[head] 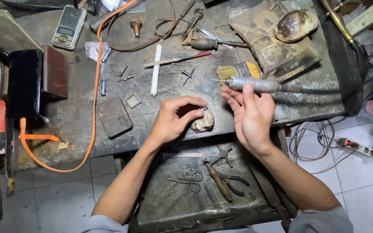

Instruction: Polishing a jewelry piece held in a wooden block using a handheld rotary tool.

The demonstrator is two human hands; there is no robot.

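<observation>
Nearest, on the lower tray, lie scissors (189,181) and wooden-handled pliers (223,183), untouched. Above them, at the front edge of the dark, scuffed surface (78,121), the left hand (175,118) is curled around a pale, lumpy stone-like block (202,122), thumb and fingertips pinching something small and metallic against its top (too small to tell what it is). The right hand (252,114) grips a grey rotary handpiece (255,84) across its raised fingers, thumb pressed on the barrel, the thin bit pointing left, just above and apart from the block.

As I judge it, good work here means bracing the left wrist on the surface, keeping the pinch firm, and bringing the bit in slowly at a shallow angle, with the cable slack.

The block looks whitish, rounded and chalky, mottled with grey. Farther back lie a yellow brush (238,70), a white rod (156,69), an orange strap (95,86) and a pocket scale (69,26).
</observation>
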